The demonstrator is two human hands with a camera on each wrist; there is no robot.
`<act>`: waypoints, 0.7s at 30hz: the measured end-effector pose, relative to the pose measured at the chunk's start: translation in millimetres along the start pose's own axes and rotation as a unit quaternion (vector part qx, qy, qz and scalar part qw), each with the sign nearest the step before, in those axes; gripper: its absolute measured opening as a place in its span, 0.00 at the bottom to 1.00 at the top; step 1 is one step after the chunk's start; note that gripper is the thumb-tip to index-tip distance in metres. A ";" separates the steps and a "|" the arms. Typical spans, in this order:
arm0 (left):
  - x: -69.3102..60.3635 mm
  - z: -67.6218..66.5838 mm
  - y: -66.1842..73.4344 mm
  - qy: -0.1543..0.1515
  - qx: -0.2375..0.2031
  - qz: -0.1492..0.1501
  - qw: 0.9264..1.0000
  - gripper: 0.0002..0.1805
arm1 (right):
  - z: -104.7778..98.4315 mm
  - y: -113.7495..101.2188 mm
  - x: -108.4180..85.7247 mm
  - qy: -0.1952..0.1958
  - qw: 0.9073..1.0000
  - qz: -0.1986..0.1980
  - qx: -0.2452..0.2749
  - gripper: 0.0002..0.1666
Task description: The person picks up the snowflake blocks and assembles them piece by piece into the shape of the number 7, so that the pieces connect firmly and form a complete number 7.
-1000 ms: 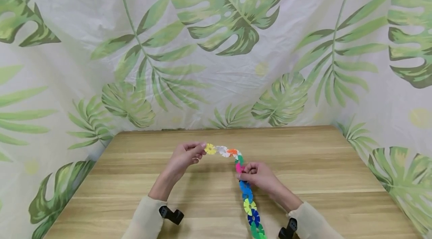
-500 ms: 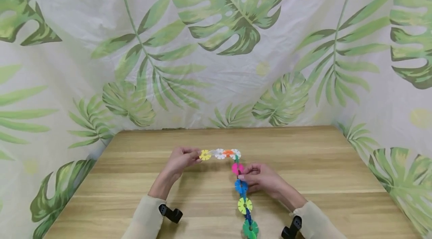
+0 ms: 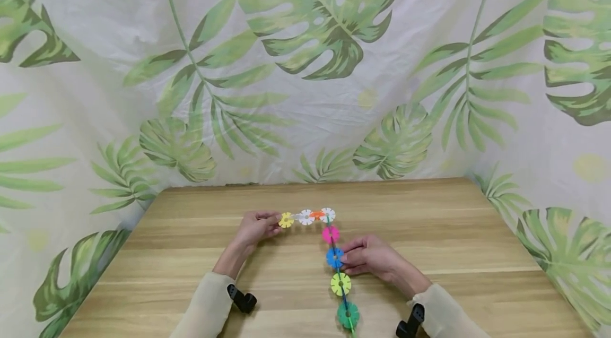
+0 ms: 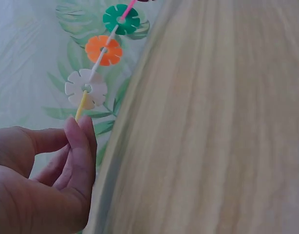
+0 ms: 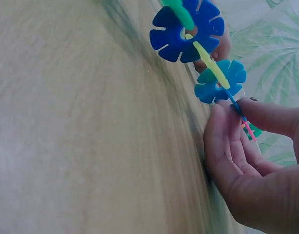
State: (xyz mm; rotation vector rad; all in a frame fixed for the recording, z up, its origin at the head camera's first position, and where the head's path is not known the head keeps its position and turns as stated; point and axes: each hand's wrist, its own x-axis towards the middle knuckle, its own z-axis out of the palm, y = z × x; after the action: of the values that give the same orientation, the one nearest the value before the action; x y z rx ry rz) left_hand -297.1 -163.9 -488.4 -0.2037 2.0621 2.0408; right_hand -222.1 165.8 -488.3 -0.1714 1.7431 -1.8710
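Note:
A chain of slotted plastic snowflake discs bends at a corner between the two hands. Its far row runs from a yellow disc (image 3: 282, 222) through white (image 3: 303, 218) and orange (image 3: 317, 215) to another white disc (image 3: 331, 214). From there, pink (image 3: 326, 235), blue (image 3: 331, 261), yellow-green (image 3: 336, 287) and green (image 3: 342, 317) discs come toward me, some linking discs seen edge-on. My left hand (image 3: 255, 228) pinches the yellow disc at the chain's end. With thumb and fingertips, my right hand (image 3: 377, 257) pinches a blue disc, edge-on in the right wrist view (image 5: 239, 111).
Under the hands lies a wood-grain table (image 3: 215, 205). A leaf-patterned curtain (image 3: 305, 99) hangs behind its far edge and along both sides. Black wrist cameras sit on the left cuff (image 3: 242, 299) and right cuff (image 3: 411, 321).
The chain has straightened into a sharp corner and its near run has swung left. My right hand's grip has slid from near the pink disc to the blue one; my left hand moved slightly nearer.

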 end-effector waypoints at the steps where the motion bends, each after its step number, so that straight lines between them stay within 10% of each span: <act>1: 1.9 -0.1 -2.0 -0.001 -0.006 -0.004 1.000 0.19 | 0.6 0.6 0.2 -0.001 1.000 0.000 0.001 0.20; 11: 17.8 1.3 -7.7 -0.063 -0.038 -0.023 0.997 0.21 | 4.8 0.6 2.4 0.027 1.000 0.009 -0.001 0.17; 21: 27.3 5.2 -2.2 -0.040 -0.009 -0.019 0.999 0.19 | 2.5 -0.5 8.1 0.059 0.998 0.003 -0.017 0.17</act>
State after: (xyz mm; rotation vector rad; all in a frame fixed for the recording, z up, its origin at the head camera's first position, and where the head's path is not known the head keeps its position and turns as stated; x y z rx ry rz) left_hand -322.5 -157.0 -497.6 -0.1601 1.9777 2.0115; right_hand -227.8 159.7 -489.8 -0.0691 1.8540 -1.8813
